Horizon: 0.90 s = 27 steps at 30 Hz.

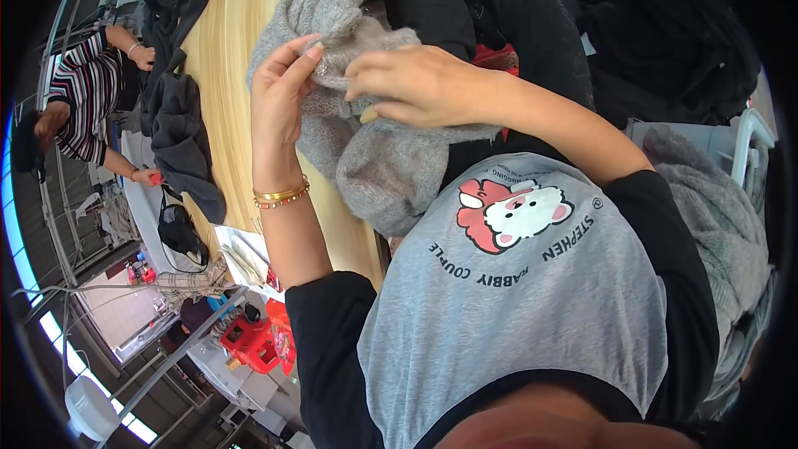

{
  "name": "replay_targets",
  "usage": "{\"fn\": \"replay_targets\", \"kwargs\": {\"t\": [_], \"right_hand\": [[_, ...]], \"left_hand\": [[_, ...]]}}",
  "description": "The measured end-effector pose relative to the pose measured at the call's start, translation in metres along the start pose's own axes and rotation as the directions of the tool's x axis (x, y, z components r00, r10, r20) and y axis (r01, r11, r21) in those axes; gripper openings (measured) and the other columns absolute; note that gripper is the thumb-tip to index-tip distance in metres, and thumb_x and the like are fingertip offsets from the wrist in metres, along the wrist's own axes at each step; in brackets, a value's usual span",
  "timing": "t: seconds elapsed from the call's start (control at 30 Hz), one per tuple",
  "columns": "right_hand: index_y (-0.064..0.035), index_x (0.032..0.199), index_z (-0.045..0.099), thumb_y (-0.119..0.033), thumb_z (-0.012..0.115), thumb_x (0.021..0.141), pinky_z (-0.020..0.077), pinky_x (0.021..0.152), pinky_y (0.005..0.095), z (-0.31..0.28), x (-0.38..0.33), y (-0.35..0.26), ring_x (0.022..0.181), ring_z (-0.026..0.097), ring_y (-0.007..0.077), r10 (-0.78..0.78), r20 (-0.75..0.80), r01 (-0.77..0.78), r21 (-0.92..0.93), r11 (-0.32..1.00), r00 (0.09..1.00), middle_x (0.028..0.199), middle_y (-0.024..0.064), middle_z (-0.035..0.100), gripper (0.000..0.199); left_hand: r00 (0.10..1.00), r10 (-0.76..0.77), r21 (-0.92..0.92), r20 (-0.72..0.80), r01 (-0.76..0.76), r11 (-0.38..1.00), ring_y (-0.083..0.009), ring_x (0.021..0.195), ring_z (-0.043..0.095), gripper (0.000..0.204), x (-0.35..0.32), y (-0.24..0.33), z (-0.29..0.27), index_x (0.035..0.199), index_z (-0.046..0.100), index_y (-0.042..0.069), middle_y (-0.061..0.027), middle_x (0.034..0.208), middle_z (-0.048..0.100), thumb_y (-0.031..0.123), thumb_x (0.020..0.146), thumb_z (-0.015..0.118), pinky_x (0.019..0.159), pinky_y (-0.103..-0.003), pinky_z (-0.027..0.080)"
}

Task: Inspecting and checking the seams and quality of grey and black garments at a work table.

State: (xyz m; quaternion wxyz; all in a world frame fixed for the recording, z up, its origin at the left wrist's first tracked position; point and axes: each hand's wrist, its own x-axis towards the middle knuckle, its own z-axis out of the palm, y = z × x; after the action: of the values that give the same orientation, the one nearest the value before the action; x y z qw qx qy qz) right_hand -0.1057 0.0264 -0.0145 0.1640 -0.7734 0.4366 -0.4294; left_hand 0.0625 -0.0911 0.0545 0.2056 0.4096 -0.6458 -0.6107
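1. The left hand (278,100) pinches a fold of the grey knitted sweater (374,141) between thumb and fingertips; the right hand (416,83) closes on the same fold, fingers curled.
2. The sweater hangs over the wooden table's (220,33) near-right edge; it looks soft, light and stretchy, so bunched fabric is the best hold.
3. Dark garments (179,125) crowd the left; open tabletop lies beyond.

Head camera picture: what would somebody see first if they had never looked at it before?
First, the two hands in the upper middle: the left hand and right hand both pinch a fuzzy grey knitted garment hanging over the wooden table. Next come the gold bracelets on the left wrist. Far left, another person in a striped top works beside dark clothes.
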Motion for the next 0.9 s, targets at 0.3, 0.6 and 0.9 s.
{"fn": "replay_targets", "kwargs": {"t": [0.3, 0.6, 0.9], "right_hand": [[-0.0039, 0.108, 0.058, -0.028, 0.058, 0.094, 0.0536, 0.065, 0.0255, -0.023, 0.022, 0.028, 0.075, 0.064, 0.0134, 0.607, 0.238, -0.401, 0.904, 0.147, 0.758, 0.088, 0.0048, 0.063, 0.028], [-0.0037, 0.114, 0.058, -0.021, 0.046, 0.098, 0.0530, 0.081, 0.0348, -0.077, -0.001, 0.026, 0.091, 0.065, 0.0205, 0.773, 0.144, -0.030, 0.987, -0.159, 0.617, 0.104, 0.0076, 0.066, 0.026], [-0.0001, 0.102, 0.064, -0.027, 0.054, 0.096, 0.0504, 0.076, 0.0310, -0.275, -0.086, 0.017, 0.087, 0.062, 0.0200, 0.654, -0.483, -0.069, 0.772, 0.632, 0.582, 0.094, 0.0097, 0.066, 0.029]], "left_hand": [[0.973, 0.229, 0.028, -0.035, -0.228, 0.973, -0.0038, 0.076, 0.054, 0.012, -0.006, -0.003, 0.048, 0.098, 0.066, -0.001, 0.0016, 0.085, 0.064, 0.007, 0.089, 0.065, 0.067, -0.018, 0.042], [0.941, 0.196, 0.780, -0.278, 0.101, 0.618, -0.0356, 0.105, 0.062, 0.063, 0.059, -0.041, 0.012, 0.120, 0.058, 0.003, -0.0224, 0.115, 0.063, 0.038, 0.069, 0.070, 0.087, -0.045, 0.048], [0.526, 0.837, 0.489, -0.152, -0.696, 0.526, -0.0308, 0.085, 0.061, 0.037, -0.026, 0.027, 0.075, 0.105, 0.063, 0.004, -0.0129, 0.089, 0.059, 0.006, 0.068, 0.067, 0.076, -0.037, 0.049]]}}
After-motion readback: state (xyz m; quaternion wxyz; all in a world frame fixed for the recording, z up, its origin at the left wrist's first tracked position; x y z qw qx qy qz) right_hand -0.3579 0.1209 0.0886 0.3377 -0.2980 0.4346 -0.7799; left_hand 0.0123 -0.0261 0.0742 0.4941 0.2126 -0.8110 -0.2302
